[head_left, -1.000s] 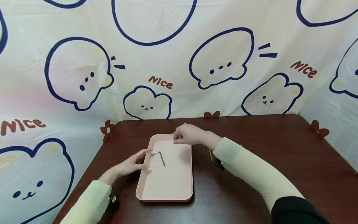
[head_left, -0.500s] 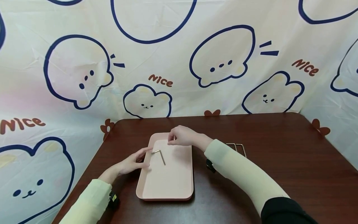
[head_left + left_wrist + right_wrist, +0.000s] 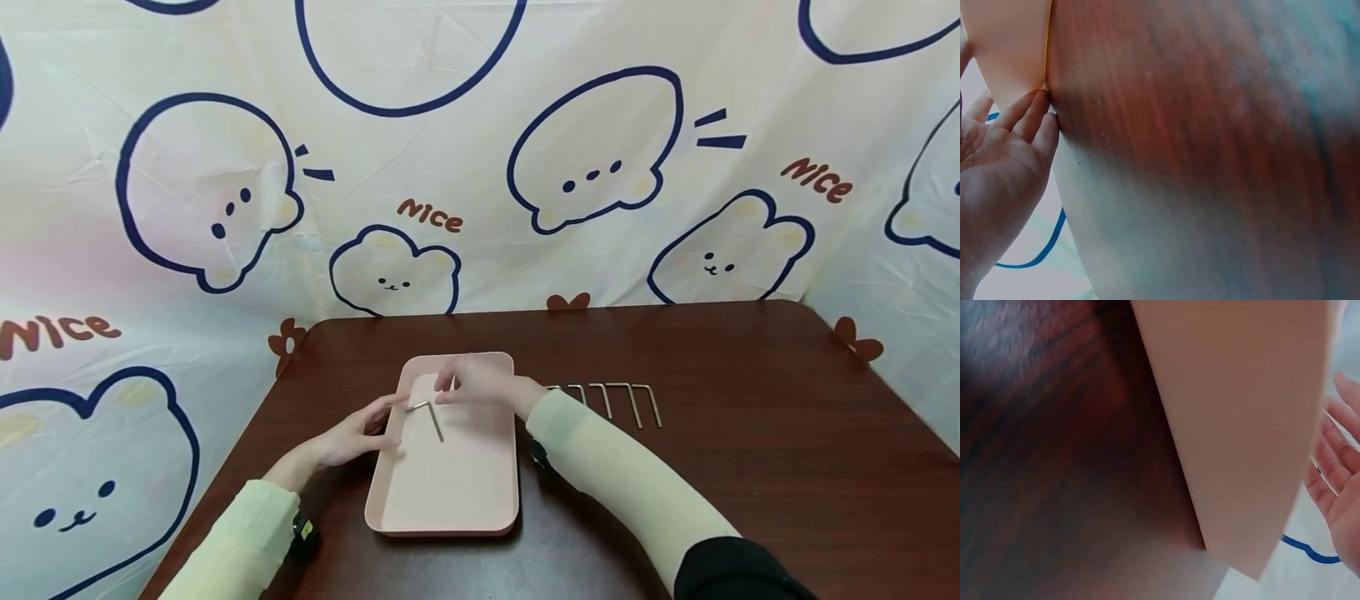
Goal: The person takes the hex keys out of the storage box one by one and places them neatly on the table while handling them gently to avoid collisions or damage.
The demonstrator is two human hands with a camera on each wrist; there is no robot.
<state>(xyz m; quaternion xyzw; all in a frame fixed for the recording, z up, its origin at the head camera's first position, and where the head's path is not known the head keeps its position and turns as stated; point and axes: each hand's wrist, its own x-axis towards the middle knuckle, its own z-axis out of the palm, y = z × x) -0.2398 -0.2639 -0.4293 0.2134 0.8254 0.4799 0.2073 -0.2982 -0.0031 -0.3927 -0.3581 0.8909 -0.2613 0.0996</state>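
Observation:
A pink rectangular tray lies on the table, with one L-shaped hex key on its floor towards the left. My left hand rests against the tray's left rim, thumb and fingers spread; its straight fingertips touch the tray's outer wall in the left wrist view. Over the far part of the tray, my right hand reaches in from the right, its fingers loosely bent and close to the hex key. Nothing shows between those fingers. In the right wrist view, the tray's side wall covers part of the right hand.
Right of the tray, several more hex keys lie in a row on the dark wooden table. The right forearm partly covers the row. A printed cloth hangs behind the table and along its sides.
My right hand has moved left and a little nearer across the tray, towards the hex key. More of the row on the table shows now. My left hand and the tray have stayed put.

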